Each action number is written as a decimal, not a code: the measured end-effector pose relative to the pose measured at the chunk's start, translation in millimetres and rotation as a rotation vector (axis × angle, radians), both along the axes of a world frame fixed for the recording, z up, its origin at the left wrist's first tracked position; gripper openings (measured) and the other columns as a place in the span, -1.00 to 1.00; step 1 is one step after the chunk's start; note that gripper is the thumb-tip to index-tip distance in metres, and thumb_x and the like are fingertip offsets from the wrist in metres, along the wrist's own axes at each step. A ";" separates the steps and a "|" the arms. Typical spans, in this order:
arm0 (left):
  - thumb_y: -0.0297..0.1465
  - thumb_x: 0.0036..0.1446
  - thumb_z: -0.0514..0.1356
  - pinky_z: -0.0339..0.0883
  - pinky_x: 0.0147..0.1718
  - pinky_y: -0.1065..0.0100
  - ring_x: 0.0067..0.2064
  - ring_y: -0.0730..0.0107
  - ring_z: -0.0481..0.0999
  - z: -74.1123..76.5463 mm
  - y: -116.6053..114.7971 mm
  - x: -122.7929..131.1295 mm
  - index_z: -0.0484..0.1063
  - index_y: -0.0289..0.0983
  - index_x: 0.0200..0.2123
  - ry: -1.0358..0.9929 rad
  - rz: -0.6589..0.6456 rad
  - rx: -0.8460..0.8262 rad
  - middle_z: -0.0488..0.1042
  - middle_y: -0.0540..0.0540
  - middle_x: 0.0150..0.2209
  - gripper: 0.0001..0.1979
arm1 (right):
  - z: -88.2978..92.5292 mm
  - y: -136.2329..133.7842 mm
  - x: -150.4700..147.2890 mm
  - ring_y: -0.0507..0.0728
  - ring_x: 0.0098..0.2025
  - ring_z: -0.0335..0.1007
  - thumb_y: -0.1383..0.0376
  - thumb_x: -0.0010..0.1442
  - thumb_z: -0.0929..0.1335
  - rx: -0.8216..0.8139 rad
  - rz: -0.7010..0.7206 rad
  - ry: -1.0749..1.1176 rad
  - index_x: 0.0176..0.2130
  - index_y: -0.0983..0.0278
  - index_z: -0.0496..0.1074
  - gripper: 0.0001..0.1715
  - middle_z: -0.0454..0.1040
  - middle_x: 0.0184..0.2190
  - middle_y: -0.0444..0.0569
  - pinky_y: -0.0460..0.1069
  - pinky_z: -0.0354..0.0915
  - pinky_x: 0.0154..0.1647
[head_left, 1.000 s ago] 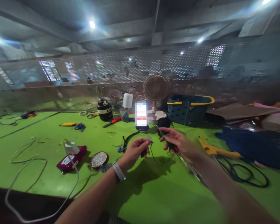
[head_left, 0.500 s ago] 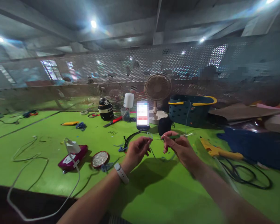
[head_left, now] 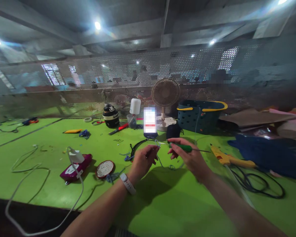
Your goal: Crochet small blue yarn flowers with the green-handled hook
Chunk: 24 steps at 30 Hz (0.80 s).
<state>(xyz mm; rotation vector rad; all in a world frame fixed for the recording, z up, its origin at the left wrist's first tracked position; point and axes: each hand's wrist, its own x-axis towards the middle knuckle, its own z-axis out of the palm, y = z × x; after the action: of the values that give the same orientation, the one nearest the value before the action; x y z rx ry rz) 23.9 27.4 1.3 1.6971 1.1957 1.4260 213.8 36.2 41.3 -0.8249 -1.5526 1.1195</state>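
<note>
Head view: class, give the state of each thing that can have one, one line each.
Left hand, pinched shut on blue cord.
Right hand, closed on green-handled tool.
Phone, upright, screen lit.
Fan, upright; spinning cannot be told.
Glue gun, lying on its side.

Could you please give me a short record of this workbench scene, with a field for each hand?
surface: green table
left hand: fingers pinch a thin blue thread; pale band on the wrist
right hand: grips a green-handled tool, held roughly level
behind the hands: upright phone, dark ball of yarn, fan, blue basket
to the right: yellow glue gun, black cable
</note>
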 end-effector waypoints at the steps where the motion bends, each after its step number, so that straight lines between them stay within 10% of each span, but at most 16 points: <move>1: -0.14 0.19 0.18 0.35 -0.59 0.49 -0.58 0.51 0.41 0.0 0.0 0.1 0.52 -0.30 -0.28 -0.002 0.004 0.003 0.46 -0.03 -0.55 -0.68 | -0.9 0.1 -0.8 0.06 -0.47 0.48 0.20 0.20 0.40 -0.007 0.004 -0.007 -0.13 0.23 0.50 -0.76 0.57 -0.45 -0.10 -0.02 0.43 -0.40; 13: -0.25 0.26 0.13 0.32 -0.55 0.45 -0.56 0.48 0.42 1.5 -5.5 0.1 0.56 -0.29 -0.20 0.211 -0.066 0.103 0.52 -0.07 -0.52 -0.72 | -17.8 12.8 -6.4 0.18 0.04 0.44 0.24 0.19 0.43 0.421 -0.063 -0.117 -0.10 0.01 0.59 -0.75 0.54 -0.04 -0.07 0.13 0.33 0.09; 20: -0.10 0.25 0.11 0.47 -0.39 0.35 -0.30 0.27 0.62 14.1 -16.4 -3.8 0.54 -0.34 -0.11 0.080 -0.528 -0.214 0.61 -0.28 -0.19 -0.57 | -7.7 1.1 -7.0 0.19 -0.06 0.55 0.15 0.12 0.48 0.086 -0.024 0.148 -0.19 0.04 0.62 -0.80 0.65 -0.16 -0.12 0.16 0.36 0.10; 24: -0.03 0.19 0.14 0.37 -0.53 0.40 -0.47 0.34 0.56 15.8 -13.1 -1.7 0.52 -0.36 -0.25 -0.134 -0.439 -0.317 0.59 -0.20 -0.39 -0.53 | -8.4 3.4 -5.8 0.14 -0.11 0.57 0.11 0.09 0.50 -0.056 0.090 0.355 -0.20 0.05 0.61 -0.77 0.66 -0.22 -0.12 0.11 0.35 0.11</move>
<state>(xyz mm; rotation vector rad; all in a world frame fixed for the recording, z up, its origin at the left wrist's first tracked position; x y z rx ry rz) 22.2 14.3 17.1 1.4989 0.8541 1.0064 208.0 39.6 32.9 -0.5600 -1.2757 1.3018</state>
